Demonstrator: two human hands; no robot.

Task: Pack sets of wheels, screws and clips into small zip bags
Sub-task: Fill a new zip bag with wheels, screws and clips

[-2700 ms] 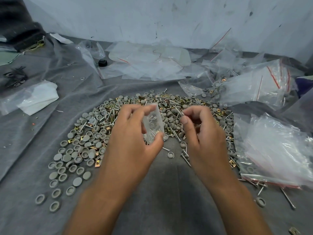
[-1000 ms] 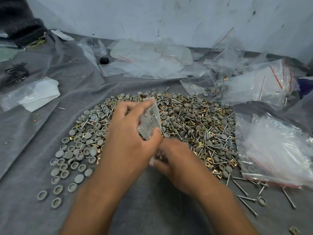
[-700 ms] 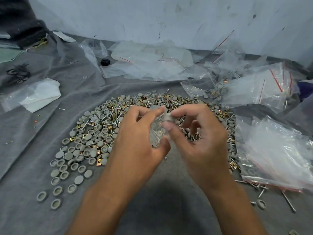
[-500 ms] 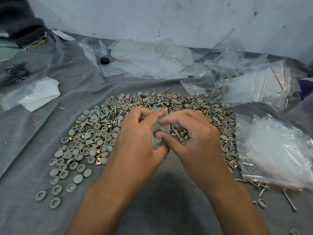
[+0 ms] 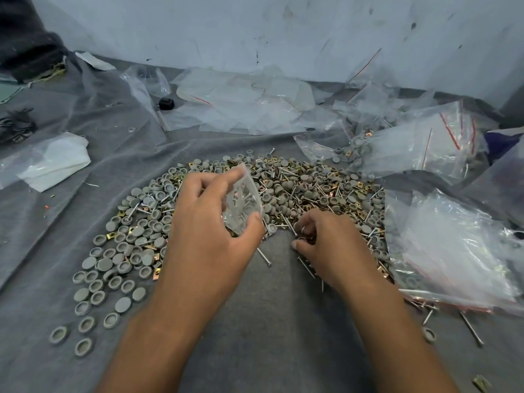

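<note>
The left hand [image 5: 209, 236] pinches a small zip bag [image 5: 243, 204], partly filled, above the heap of wheels, screws and clips [image 5: 312, 194]. The right hand [image 5: 326, 242] rests on the heap, fingers curled around picked parts. Filled bags [image 5: 419, 143] lie beyond, yet most parts appear unpacked.

No readable text, labels, brands or numbers anywhere; bags plain, wall bare.
</note>
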